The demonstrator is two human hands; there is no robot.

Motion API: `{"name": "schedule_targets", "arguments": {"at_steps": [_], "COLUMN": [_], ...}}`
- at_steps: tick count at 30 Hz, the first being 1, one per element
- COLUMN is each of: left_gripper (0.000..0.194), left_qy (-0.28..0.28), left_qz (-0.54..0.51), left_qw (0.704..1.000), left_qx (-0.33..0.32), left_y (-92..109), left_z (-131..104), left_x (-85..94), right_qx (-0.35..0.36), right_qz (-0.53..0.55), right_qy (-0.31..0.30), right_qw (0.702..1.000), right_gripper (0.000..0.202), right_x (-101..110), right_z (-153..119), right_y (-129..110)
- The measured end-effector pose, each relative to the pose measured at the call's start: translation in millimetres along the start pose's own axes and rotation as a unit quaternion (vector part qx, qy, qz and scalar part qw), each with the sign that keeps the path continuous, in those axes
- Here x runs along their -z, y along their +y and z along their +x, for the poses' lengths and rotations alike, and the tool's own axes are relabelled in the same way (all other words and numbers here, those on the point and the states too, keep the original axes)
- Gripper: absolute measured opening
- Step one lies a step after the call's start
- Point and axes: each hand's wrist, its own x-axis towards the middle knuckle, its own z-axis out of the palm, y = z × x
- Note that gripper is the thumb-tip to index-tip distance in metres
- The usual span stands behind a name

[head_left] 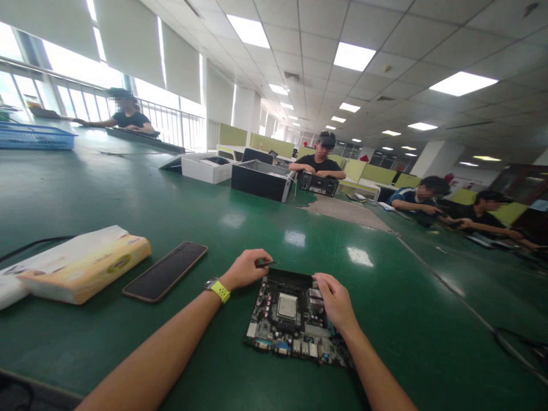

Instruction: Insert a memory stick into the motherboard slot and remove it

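A dark circuit board (pixel 299 325) with a square silver chip (pixel 287 306) lies on the green table (pixel 222 348), its metal ports toward me. At its far left corner, my left hand (pixel 249 267) is closed on a thin dark tool (pixel 266 264). My right hand (pixel 336 299) rests on the board's far right part, beside a silver block (pixel 315 299); the fingers are bent together at the board's edge. A dark strip runs along the far edge between the hands.
A phone (pixel 166 273) and a tissue pack (pixel 85 265) lie to the left. Farther back are a white box (pixel 206 168), a black case (pixel 260 180) and a blue basket (pixel 36 137). Several people work around the table. Cables (pixel 520 348) lie at the right.
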Motion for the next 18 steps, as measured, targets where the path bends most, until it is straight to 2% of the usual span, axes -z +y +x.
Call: {"name": "schedule_targets", "arguments": {"at_steps": [4, 7, 9, 11, 13, 16, 18], "left_gripper": [0.019, 0.018, 0.019, 0.019, 0.019, 0.018, 0.017], "left_qy": [0.027, 0.076, 0.109, 0.129, 0.139, 0.138, 0.132], "left_qz": [0.010, 0.035, 0.052, 0.060, 0.067, 0.077, 0.082], "left_qw": [1.000, 0.996, 0.992, 0.988, 0.986, 0.985, 0.985], "left_qx": [0.011, 0.031, 0.046, 0.060, 0.068, 0.071, 0.073], "left_y": [1, -1, -3, -6, -9, -10, -10], "left_z": [0, 1, 2, 2, 2, 2, 1], "left_x": [1.8, 3.7, 4.7, 5.1, 4.9, 4.4, 4.3], "right_qx": [0.001, 0.040, 0.083, 0.122, 0.122, 0.084, 0.070], "right_qz": [-0.020, -0.057, -0.073, -0.089, -0.118, -0.173, -0.196], "right_qy": [0.032, 0.058, 0.018, -0.075, -0.145, -0.166, -0.163], "right_qw": [0.999, 0.996, 0.994, 0.986, 0.975, 0.967, 0.964], "right_gripper": [0.038, 0.034, 0.031, 0.032, 0.047, 0.069, 0.069], "right_x": [6, 6, -4, -22, -45, -75, -85], "right_z": [1, -8, -20, -36, -51, -63, -66], "right_y": [-9, -43, -74, -102, -118, -119, -111]}}
